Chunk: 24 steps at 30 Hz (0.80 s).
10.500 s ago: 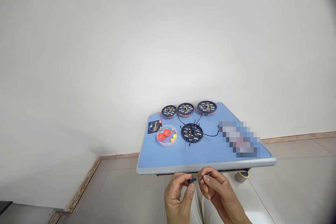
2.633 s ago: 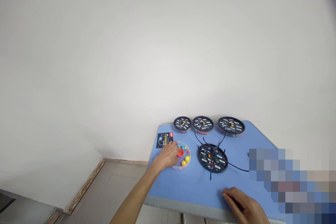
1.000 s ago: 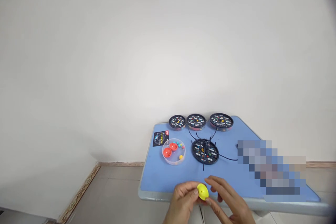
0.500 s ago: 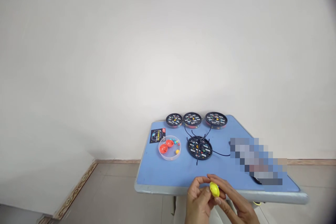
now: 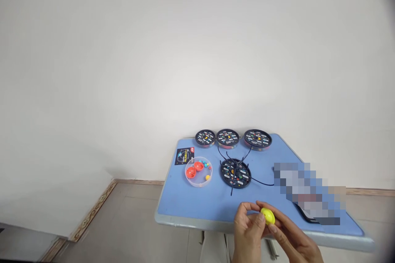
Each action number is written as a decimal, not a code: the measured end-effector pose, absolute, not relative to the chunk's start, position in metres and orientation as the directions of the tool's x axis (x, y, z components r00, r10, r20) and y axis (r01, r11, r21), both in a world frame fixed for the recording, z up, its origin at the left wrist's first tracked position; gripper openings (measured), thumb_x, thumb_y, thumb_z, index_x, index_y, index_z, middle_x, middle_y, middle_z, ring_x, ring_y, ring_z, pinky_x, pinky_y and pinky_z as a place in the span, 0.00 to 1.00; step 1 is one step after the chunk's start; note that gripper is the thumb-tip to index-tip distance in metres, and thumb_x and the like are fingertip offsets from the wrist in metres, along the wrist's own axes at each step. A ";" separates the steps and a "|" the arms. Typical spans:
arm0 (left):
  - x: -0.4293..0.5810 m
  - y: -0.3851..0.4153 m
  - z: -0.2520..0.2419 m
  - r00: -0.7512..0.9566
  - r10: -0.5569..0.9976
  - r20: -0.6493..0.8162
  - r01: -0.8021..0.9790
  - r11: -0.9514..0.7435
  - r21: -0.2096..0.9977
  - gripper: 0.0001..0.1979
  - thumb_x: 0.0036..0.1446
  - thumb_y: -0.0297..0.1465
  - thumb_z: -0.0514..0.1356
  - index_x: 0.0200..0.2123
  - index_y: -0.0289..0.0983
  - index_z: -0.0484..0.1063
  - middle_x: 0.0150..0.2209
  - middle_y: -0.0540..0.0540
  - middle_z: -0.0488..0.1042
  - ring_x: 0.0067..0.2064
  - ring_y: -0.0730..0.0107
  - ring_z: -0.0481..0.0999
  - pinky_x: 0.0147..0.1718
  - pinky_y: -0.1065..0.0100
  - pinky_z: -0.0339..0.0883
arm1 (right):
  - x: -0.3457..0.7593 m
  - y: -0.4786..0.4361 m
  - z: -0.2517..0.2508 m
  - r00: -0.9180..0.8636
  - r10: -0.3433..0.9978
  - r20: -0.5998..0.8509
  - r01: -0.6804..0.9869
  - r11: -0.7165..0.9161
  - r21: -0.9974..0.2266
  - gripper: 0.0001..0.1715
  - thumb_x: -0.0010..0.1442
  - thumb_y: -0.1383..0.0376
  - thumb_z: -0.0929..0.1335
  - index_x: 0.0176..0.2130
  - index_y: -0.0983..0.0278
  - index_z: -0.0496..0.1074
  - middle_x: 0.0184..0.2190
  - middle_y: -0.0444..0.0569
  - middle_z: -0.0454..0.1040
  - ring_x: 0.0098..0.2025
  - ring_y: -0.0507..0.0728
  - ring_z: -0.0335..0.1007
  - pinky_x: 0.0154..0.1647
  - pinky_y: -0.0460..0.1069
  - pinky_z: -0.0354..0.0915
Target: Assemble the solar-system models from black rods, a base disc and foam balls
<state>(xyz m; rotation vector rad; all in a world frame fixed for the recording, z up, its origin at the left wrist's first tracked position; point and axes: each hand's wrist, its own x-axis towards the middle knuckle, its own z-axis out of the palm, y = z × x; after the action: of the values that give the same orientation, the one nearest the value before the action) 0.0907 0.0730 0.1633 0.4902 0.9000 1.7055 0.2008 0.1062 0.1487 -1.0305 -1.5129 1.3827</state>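
The left hand [image 5: 248, 226] and the right hand [image 5: 293, 236] are working together, both pinching a yellow ball [image 5: 267, 216] between their fingertips, and it is hanging just above the front edge of the blue table [image 5: 173, 201]. Nearest the hands, a round black disc [image 5: 235, 173] is lying on the tabletop, with thin black wires [image 5: 262, 183] sprouting from it and trailing across the table. To its left, a clear dish [image 5: 186, 176] is holding two red half-shells [image 5: 191, 172], a small yellow ball [image 5: 207, 177] and tiny teal beads [image 5: 205, 164]. A black card [image 5: 184, 156] is lying just behind the dish. Three round black cases [image 5: 227, 138] are standing in a row along the far edge, while a pixelated patch [image 5: 308, 193] is hiding the table's right side.
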 end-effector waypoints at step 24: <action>0.100 0.112 0.155 -0.430 0.874 0.226 0.023 -0.240 0.971 0.21 0.65 0.47 0.52 0.46 0.37 0.74 0.50 0.36 0.75 0.28 0.72 0.75 0.28 0.67 0.71 | 0.236 0.168 0.185 -0.186 0.979 -0.082 -0.170 -0.114 -0.979 0.26 0.45 0.50 0.77 0.42 0.58 0.82 0.37 0.51 0.81 0.34 0.60 0.73 0.37 0.51 0.74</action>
<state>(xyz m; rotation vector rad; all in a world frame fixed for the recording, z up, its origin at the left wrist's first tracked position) 0.1005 0.1115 0.1553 1.1193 1.3821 1.7392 0.2357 0.1683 0.1848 -1.0539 -1.1518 1.4934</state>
